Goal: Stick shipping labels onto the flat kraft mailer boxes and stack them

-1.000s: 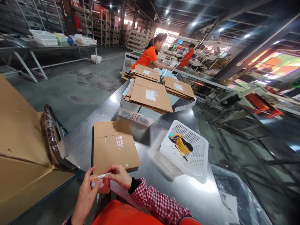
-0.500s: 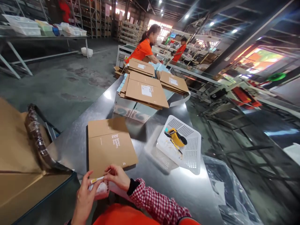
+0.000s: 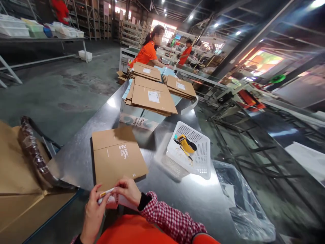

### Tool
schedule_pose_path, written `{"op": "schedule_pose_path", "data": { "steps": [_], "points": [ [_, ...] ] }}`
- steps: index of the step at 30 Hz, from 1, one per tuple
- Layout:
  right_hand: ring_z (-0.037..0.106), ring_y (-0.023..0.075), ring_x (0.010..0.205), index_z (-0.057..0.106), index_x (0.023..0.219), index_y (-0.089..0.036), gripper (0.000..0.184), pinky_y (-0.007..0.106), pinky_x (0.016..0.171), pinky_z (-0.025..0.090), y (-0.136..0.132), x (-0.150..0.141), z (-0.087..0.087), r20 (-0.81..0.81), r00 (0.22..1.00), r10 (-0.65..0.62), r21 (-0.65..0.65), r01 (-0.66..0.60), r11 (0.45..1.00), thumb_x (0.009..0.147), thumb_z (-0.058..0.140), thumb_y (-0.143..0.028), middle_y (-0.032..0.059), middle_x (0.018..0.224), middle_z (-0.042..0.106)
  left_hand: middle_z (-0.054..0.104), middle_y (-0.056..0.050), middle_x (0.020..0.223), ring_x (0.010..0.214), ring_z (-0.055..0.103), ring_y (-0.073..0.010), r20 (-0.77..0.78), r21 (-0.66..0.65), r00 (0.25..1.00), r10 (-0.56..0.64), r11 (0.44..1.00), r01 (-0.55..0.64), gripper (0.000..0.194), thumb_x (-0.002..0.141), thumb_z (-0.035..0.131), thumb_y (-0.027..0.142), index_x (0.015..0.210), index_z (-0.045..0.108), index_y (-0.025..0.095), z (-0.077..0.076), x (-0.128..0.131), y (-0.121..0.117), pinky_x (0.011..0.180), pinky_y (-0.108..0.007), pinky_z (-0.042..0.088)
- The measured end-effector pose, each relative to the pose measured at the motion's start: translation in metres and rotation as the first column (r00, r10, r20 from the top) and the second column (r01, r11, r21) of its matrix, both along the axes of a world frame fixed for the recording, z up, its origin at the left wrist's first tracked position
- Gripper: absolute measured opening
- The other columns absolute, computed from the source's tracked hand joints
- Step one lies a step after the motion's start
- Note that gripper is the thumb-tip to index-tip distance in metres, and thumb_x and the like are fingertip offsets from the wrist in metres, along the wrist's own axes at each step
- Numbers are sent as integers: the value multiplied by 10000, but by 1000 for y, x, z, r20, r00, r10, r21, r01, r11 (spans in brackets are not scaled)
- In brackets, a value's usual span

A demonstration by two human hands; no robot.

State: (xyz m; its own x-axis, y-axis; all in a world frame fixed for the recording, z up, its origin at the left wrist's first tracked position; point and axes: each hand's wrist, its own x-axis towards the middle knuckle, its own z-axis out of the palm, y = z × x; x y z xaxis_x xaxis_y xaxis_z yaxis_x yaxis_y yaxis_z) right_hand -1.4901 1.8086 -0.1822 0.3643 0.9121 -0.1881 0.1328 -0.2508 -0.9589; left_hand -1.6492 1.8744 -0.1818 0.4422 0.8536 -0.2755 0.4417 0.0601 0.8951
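Note:
My left hand (image 3: 95, 206) is closed around a small pinkish-white roll of labels (image 3: 112, 202), just in front of my body. A white edge with a yellow mark shows between its thumb and fingers. At the right end of that edge, my right hand (image 3: 129, 191) pinches the label strip; its fingertips hide the exact grip. A pale strip hangs below the right hand. Just beyond both hands lies a flat brown carton (image 3: 119, 159) with white printed words, flat on the metal table (image 3: 149, 186).
A white basket (image 3: 207, 159) holds a yellow tape dispenser (image 3: 188, 144) and a yellow cutter. Farther back, flattened cartons (image 3: 154, 96) rest on light-blue boxes (image 3: 142, 120). A co-worker (image 3: 146, 52) in orange leans over the far end. An open carton (image 3: 20, 162) stands at left.
The view has turned slightly right, so the surroundings shift left. Both hands stay together at the label roll, and the white edge between them has tilted a little more.

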Motion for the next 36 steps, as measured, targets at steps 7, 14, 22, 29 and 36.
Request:
{"op": "schedule_pose_path", "data": {
  "steps": [7,14,22,29,36],
  "points": [
    [529,128,663,637,731,-180,247,257,631,416,-3,12,5,59,989,-133,85,128,988,812,595,-409,-1,683,590,733,-81,796,721,690,-268,-66,102,990,-122,986,128,582,735,446,703,896,674,192,-17,2,12,627,-327,541],
    [509,116,633,528,892,-174,210,248,590,434,65,131,-18,93,937,-337,51,334,941,827,515,-372,-12,723,542,748,-49,836,748,704,-239,-236,325,915,-326,861,391,384,866,417,493,867,720,257,-79,-28,21,642,-299,561],
    [581,202,938,497,1167,-130,579,323,817,463,108,126,-59,465,842,275,-277,-156,948,653,757,-189,101,1058,617,613,-95,1255,1169,562,-262,-241,504,908,-341,756,418,308,889,423,326,885,716,232,-102,-11,12,917,-421,524],
    [299,378,1323,297,1422,-124,854,553,1059,230,94,95,-61,758,599,257,-279,-57,958,736,694,-446,240,1471,283,647,-90,1199,1146,579,-221,-219,525,925,-311,761,381,322,856,386,237,855,708,213,-108,-10,11,904,-369,536],
    [173,320,1401,355,1413,-193,591,572,1101,90,69,119,-83,785,573,236,-298,15,955,904,415,-487,146,1515,267,649,-103,1192,1123,595,-243,-189,462,945,-266,825,325,337,849,409,329,893,721,209,-116,-14,14,924,-397,516]
  ]
}}
